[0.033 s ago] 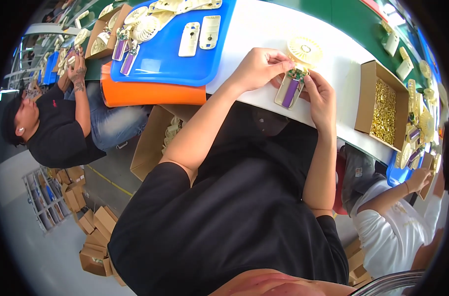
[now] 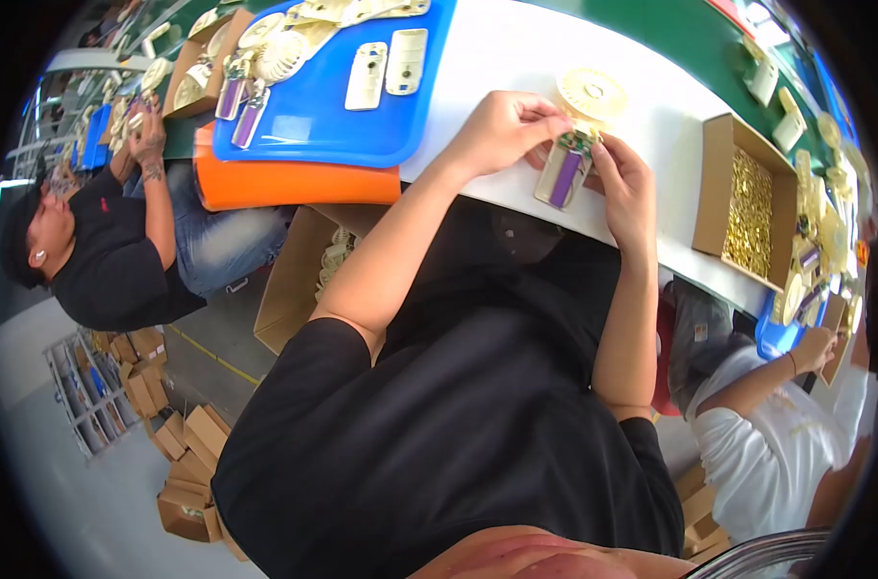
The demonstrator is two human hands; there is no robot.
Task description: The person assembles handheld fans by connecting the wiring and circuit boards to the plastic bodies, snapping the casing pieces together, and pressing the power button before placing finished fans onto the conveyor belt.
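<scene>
Just right of the blue tray (image 2: 313, 145), over the white worktop (image 2: 501, 63), I have a cream fan (image 2: 576, 143). The tray itself carries a heap of cream parts (image 2: 282, 55) at its far left, two unfinished handles with purple cylinders (image 2: 250, 116) on its left side, and two flat cream shells (image 2: 366, 75) side by side on its right. An orange tray (image 2: 294, 188) juts from under its near edge. Left of it, a cardboard box holds more cream pieces (image 2: 190, 89); well to its right, another box (image 2: 714, 183) is full of small gold pieces (image 2: 751, 217). My fan has a round slatted head pointing away from me and an open handle showing a green board and purple cylinder. The fingers of my left hand (image 2: 506, 130) pinch its neck; those of my right hand (image 2: 630, 193) curl against its right edge, whether gripping I cannot tell.
</scene>
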